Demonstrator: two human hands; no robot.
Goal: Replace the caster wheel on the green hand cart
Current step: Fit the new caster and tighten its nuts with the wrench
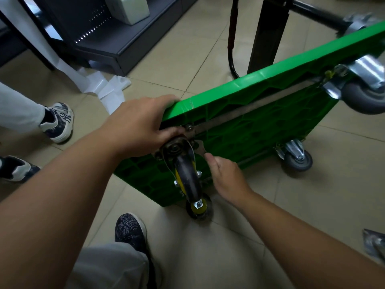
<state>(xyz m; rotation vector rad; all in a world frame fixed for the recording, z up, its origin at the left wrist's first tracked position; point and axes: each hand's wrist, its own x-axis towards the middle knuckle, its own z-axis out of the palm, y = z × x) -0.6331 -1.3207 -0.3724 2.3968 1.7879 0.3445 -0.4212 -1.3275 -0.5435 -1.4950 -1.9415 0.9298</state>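
The wrench point(201, 148), held in the curled fingers of the right hand point(227, 176), could be slipped off its bolt, and the tipped cart point(260, 113) dropped, should the left hand point(141, 124) gripping the near corner loosen. The caster point(185, 174) there looks dark, worn and yellow-hubbed.

Both bare forearms reach forward and down. The left hand point(141, 126) curls over a corner of the green cart point(250, 122) — fingers on top, thumb beneath. The right hand point(226, 177) sits lower, fingers curled round a wrench point(200, 148).
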